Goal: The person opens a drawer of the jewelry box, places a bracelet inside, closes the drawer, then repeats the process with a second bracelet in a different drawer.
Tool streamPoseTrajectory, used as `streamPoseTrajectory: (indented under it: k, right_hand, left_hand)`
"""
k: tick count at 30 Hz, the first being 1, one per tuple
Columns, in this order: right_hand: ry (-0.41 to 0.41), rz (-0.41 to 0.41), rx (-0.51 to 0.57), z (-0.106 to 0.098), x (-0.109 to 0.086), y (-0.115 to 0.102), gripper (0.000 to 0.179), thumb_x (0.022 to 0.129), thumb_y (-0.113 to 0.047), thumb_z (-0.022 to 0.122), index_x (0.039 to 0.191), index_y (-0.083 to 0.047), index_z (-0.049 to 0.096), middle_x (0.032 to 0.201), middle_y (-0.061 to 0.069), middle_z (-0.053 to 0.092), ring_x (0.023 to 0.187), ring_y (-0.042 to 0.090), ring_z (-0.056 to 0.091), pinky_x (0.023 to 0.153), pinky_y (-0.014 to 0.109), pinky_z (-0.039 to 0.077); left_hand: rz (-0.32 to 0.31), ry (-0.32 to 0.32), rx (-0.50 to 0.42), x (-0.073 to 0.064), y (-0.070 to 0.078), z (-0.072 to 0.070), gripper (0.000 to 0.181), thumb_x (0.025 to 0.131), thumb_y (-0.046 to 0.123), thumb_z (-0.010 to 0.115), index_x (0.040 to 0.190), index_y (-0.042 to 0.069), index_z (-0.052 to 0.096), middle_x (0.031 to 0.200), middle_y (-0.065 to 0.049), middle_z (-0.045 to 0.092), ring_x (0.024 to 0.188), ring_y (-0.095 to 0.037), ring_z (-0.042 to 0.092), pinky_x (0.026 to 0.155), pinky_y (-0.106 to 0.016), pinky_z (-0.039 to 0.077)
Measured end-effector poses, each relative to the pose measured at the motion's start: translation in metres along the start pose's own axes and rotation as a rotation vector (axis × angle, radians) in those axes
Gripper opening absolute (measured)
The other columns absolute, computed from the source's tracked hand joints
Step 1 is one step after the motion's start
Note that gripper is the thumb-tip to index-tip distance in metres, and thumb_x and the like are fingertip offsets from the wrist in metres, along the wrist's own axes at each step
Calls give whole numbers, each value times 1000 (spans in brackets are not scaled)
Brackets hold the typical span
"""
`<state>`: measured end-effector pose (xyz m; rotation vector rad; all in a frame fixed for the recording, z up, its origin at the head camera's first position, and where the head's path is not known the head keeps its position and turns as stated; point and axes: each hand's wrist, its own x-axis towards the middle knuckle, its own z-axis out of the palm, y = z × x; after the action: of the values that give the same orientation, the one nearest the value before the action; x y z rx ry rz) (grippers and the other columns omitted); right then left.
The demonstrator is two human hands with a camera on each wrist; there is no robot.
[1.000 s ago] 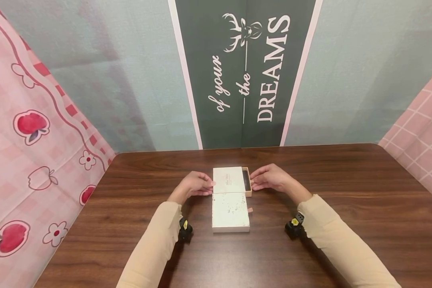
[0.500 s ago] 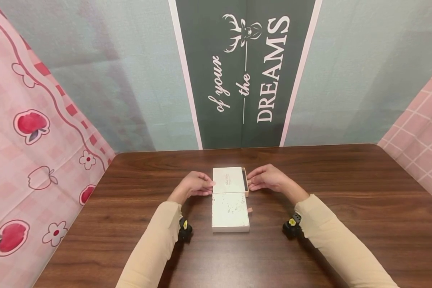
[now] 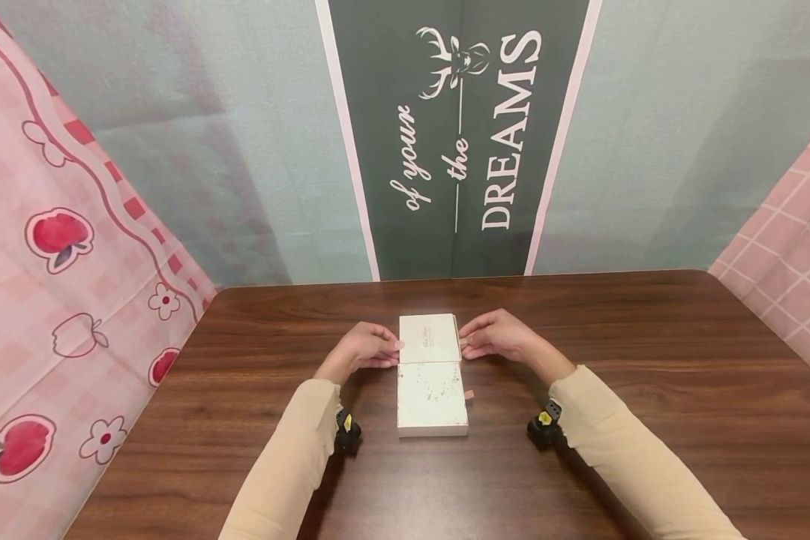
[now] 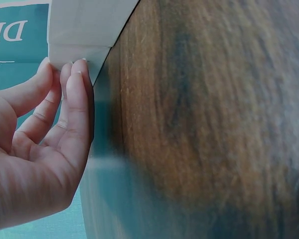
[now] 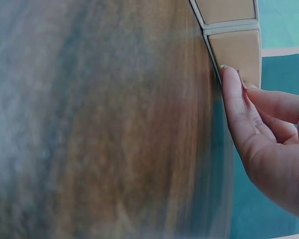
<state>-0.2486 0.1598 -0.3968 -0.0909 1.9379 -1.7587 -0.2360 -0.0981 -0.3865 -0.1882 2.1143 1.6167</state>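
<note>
Two flat white drawer boxes lie end to end. The far box point(image 3: 428, 337) has small pinkish lettering on top, and its tan drawer front point(image 5: 236, 52) sits almost flush with the sleeve. My left hand point(image 3: 367, 345) holds the far box's left end, thumb at the top edge and fingertips against the end panel point(image 4: 87, 54). On the right end, my right hand point(image 3: 496, 335) pinches a small ribbon tab point(image 5: 242, 79), fingertips close against the drawer front. The near box point(image 3: 432, 397), speckled on top, has a pink ribbon tab point(image 3: 469, 394) sticking out on its right.
Both boxes rest on a dark brown wooden table point(image 3: 297, 307). Behind its far edge hangs a grey-green cloth point(image 3: 445, 247) with white lettering. A pink apple-patterned cloth point(image 3: 61, 300) borders the left, and pink checked cloth point(image 3: 796, 255) the right.
My right hand has moved left, and the far box's drawer has slid left into its sleeve, hiding the dark inside. My left hand and the near box have stayed put.
</note>
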Motion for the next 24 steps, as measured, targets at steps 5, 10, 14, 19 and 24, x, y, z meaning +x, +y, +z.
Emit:
streamPoseTrajectory:
  k: [5,10,14,19,24]
  right_hand:
    - [10,12,3,2,0,-1,24,86,10,52,110,16,53,87,21,63,74,25,65,74,39,53]
    - [16,18,2,3,0,-1,24,87,9,53,110,16,53,88,21,63,74,26,65,74,39,53]
    - [23,19,-7,3,0,0,24,87,8,54,110,15,54,88,21,63,74,26,66,74,39,53]
    - [28,11,-18,5,0,1,24,87,8,54,110,14,54,88,20,63,73,25,65,73,38,53]
    - [32,8,-17,6,0,2,24,87,8,54,110,14,55,87,19,64,72,25,65,72,38,53]
  left_hand:
    - [1,2,-3,1,-1,0,10,83,4,65,86,-4,60,70,-10,59,60,-16,61,62,-28,55]
    - [-4,2,-1,1,-1,0,12,82,4,66,87,-4,60,70,-10,59,60,-16,61,64,-29,55]
    - [2,1,2,1,-1,0,12,83,4,66,88,-6,60,70,-11,59,60,-17,62,63,-29,55]
    - [7,-4,-3,2,-1,0,11,82,3,66,87,-5,59,70,-10,59,60,-17,62,61,-28,55]
    - [9,-8,-11,2,-2,0,11,82,3,66,86,-5,59,70,-10,59,60,-17,62,61,-28,55]
